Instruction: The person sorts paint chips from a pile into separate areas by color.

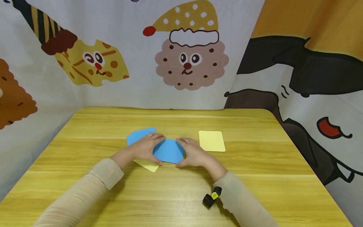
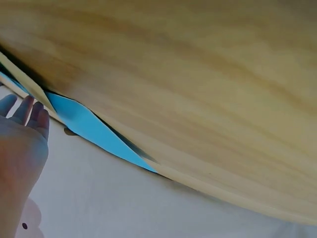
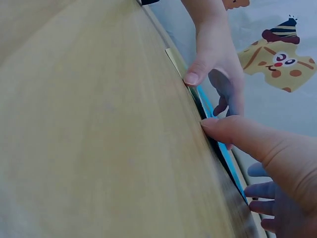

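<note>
On the middle of the wooden bench (image 1: 255,164), a person is working a blue paper sheet (image 1: 168,150) with both bare hands. The left hand (image 1: 146,149) is lying on the left edge of the sheet, its fingers bent over the far edge and its thumb pressing at the near corner. The right hand (image 1: 194,153) is doing the same on the right edge; in the right wrist view its thumb (image 3: 225,130) is pressing down on the near edge of the paper, so each grip is pinching the sheet between thumb and fingers and is not released.

The sheet is showing slanted corners now and not a full rectangle, so I judge that some folds are already made, while the shape is not finished; how many folds are left, I cannot tell. Under the left hand a yellow sheet (image 1: 148,165) is sticking out toward the person, and a second blue sheet (image 1: 139,135) is lying flat behind that hand. Another yellow sheet (image 1: 211,141) is lying flat just beside the right hand, untouched.

Behind the bench a cartoon curtain (image 1: 187,60) is hanging.
</note>
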Demonstrator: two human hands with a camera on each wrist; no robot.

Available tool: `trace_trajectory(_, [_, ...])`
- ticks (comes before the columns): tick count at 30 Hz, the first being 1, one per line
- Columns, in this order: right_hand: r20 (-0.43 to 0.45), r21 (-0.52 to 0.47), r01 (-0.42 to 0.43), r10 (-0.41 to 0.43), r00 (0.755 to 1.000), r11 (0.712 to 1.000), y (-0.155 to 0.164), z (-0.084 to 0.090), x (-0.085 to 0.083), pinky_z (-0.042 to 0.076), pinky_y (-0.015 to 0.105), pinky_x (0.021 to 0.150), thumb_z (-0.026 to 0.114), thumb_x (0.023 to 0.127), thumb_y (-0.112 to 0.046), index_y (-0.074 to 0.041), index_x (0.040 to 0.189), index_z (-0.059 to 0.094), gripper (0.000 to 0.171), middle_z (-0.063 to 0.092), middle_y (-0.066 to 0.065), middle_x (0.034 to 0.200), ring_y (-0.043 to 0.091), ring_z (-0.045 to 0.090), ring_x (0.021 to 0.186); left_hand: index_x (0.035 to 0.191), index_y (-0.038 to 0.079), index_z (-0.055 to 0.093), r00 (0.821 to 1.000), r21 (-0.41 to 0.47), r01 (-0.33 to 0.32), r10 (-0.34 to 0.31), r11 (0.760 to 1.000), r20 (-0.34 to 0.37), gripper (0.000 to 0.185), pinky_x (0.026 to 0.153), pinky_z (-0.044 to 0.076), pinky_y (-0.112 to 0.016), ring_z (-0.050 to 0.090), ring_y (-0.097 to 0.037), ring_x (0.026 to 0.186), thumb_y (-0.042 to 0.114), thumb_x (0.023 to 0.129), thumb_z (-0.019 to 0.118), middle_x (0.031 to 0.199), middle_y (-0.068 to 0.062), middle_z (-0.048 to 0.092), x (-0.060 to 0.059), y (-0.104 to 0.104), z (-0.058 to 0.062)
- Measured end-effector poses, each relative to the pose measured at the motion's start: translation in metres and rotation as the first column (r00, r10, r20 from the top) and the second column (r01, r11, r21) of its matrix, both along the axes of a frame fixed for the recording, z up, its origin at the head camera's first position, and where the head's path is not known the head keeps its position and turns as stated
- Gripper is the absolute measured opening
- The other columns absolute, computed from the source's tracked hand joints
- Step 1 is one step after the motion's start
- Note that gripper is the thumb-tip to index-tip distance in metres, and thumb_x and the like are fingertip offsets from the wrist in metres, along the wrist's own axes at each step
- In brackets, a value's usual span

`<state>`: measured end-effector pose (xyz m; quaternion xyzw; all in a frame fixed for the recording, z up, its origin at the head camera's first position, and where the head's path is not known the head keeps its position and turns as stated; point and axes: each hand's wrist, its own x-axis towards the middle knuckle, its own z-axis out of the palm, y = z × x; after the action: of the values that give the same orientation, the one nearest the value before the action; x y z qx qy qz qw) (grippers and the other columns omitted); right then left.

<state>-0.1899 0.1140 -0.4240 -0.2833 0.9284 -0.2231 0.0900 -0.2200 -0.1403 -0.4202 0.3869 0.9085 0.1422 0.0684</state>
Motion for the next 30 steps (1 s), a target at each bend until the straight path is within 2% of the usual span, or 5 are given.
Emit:
trace_trajectory(8, [-0.009, -0.015, -0.014, 0.014, 1.000, 1.000, -0.0007, -0.0015, -0.0026, 0.029, 0.047, 0.106, 0.082, 0.071, -0.043, -0.004, 0.147, 0.036, 0.096, 0.038, 0.014, 0.145, 0.031, 0.032, 0.134, 0.145, 0.000, 0.038, 1.000, -0.007, 0.009, -0.010, 1.000, -0.013, 0.111, 0.102, 0.035, -0.049, 0.035, -0.032, 0.128, 0.072, 0.067, 0.070, 0.145, -0.015, 0.039, -0.0030, 0.0004, -0.0025])
trace_trajectory(19, [0.020, -0.051, -0.024, 0.025, 0.999, 0.998, -0.0008, -0.0058, -0.0043, 0.035, 0.045, 0.102, 0.083, 0.070, -0.040, -0.007, 0.147, 0.037, 0.096, 0.038, 0.012, 0.143, 0.030, 0.035, 0.130, 0.144, 0.002, 0.041, 1.000, -0.013, 0.014, -0.014, 1.000, -0.013, 0.106, 0.101, 0.036, -0.045, 0.036, -0.028, 0.127, 0.068, 0.068, 0.072, 0.143, -0.012, 0.042, -0.0024, 0.0021, -0.0025])
trace_trajectory(30, [0.011, -0.110, -0.044, 0.045, 0.999, 0.993, 0.0015, 0.0030, -0.0013, 0.037, 0.043, 0.101, 0.084, 0.070, -0.038, -0.006, 0.146, 0.039, 0.094, 0.036, 0.012, 0.142, 0.028, 0.033, 0.129, 0.142, 0.001, 0.045, 0.998, 0.023, 0.038, -0.036, 0.999, -0.057, 0.104, 0.101, 0.036, -0.046, 0.037, -0.026, 0.124, 0.066, 0.066, 0.075, 0.139, -0.010, 0.043, -0.0010, 0.0016, 0.0019])
